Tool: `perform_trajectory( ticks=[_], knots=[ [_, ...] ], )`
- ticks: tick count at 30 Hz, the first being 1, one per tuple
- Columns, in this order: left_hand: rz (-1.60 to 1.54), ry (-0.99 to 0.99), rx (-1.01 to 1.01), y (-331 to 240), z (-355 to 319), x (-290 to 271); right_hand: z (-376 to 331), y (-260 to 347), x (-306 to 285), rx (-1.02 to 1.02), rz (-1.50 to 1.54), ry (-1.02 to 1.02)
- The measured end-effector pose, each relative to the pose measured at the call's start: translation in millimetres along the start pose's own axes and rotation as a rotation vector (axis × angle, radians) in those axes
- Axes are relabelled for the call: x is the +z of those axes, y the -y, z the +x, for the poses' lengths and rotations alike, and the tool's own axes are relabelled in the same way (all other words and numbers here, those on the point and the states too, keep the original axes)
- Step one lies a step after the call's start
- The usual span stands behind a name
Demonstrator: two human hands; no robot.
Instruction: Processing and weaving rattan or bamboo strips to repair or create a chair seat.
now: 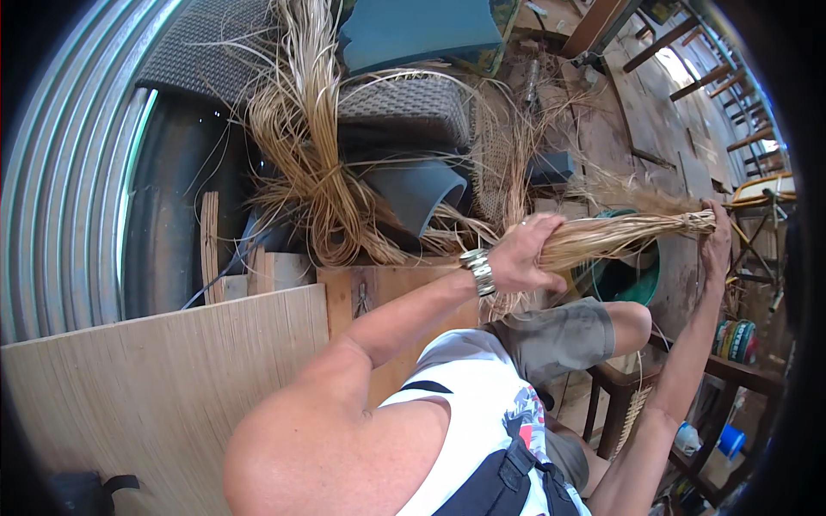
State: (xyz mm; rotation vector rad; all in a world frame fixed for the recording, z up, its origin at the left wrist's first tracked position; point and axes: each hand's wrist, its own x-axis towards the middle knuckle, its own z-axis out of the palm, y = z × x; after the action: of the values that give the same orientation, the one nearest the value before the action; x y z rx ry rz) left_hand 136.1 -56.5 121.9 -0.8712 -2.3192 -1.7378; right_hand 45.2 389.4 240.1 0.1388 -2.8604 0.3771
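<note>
A long bundle of tan rattan-like strands (615,236) stretches between my two hands, over my knee and a green bucket (656,279). My left hand (527,254), with a metal watch on its wrist, is wrapped round the bundle's left part. At the tied right end, my right hand (716,238) grips the bundle; its fingertips are partly hidden. Loose strands hang below my left hand. A larger tangled heap of similar strands (323,172) lies to the left of my hands, draped over woven pieces.
A plywood sheet (172,404) stands at the lower left, near corrugated metal (60,198). Grey woven wicker (404,107) and a blue-grey curved piece (417,189) lie ahead. A wooden chair frame (619,391) is by my right arm. Strand scraps litter the floor.
</note>
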Motion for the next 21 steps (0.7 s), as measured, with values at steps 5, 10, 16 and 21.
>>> perform_trajectory(
  ticks=[5,10,16,21],
  knots=[
    [0.197,-0.574,-0.104,-26,-37,-100,-38,-76,30,-0.147,0.055,-0.270],
    [0.718,-0.802,-0.770,56,-172,-218,-119,-181,72,0.202,-0.282,-0.408],
    [0.754,-0.305,-1.135,109,-225,-230,-166,-206,91,0.251,-0.249,-0.530],
    [0.970,-0.205,-1.316,107,-214,-227,-166,-182,95,0.217,-0.167,-0.504]
  ],
)
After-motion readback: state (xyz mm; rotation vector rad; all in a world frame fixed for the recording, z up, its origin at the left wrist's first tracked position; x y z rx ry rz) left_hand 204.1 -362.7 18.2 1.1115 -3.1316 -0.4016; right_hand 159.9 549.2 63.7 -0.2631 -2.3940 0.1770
